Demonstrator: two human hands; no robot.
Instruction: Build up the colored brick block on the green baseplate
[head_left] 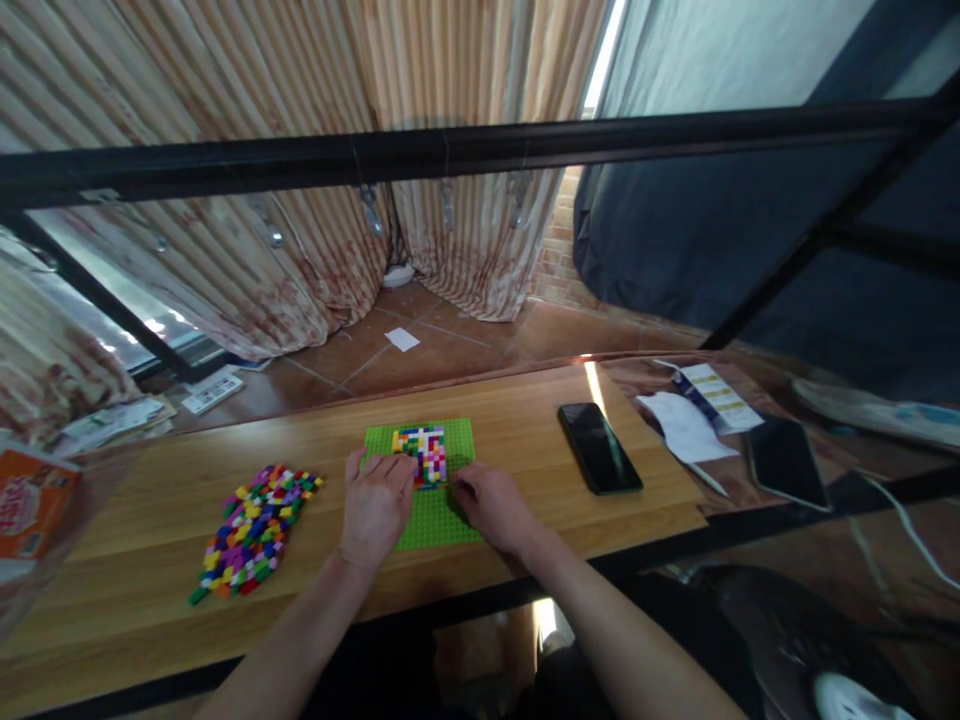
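Note:
A green studded baseplate lies on the wooden table, bearing a tight block of small multicoloured toy bricks. My left hand rests over the plate's left side. Its fingers are bent and close together, with the tips at the left edge of the brick block; what they hold, if anything, is hidden. On the plate's right side my right hand is curled closed, thumb and forefinger together a little to the right of the bricks. Anything in that pinch is too small to make out. A heap of loose toy bricks lies left of my left hand.
Right of the plate lies a black phone. Further right are white paper, a pen and a second dark device. A black metal bar crosses beyond the table. An orange package sits at far left.

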